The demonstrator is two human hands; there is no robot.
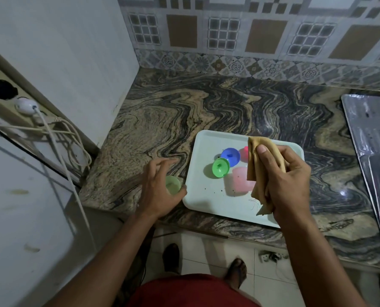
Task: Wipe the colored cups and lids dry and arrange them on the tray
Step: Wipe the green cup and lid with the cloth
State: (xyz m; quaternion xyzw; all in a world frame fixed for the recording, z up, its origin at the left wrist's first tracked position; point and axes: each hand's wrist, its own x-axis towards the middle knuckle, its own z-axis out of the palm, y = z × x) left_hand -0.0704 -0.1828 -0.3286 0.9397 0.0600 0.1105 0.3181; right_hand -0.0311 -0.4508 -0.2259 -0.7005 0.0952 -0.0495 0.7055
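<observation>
Right fingers (271, 155) around tan cloth (256, 165), left fingers (160, 167) curled on green cup (172, 185) — swirled granite counter (206, 107), tiled wall (251, 29).

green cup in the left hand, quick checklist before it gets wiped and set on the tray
1. Green cup held by left hand: ok, fingers curl round it.
2. Cloth ready in right hand: ok, gripped.
3. Cloth touching the cup: not ok, they are apart.
4. Free spot on tray: ok, near left part bare.
5. Green lid, blue lid and pink cup on tray: ok.
6. Cup dry: cannot tell.
</observation>
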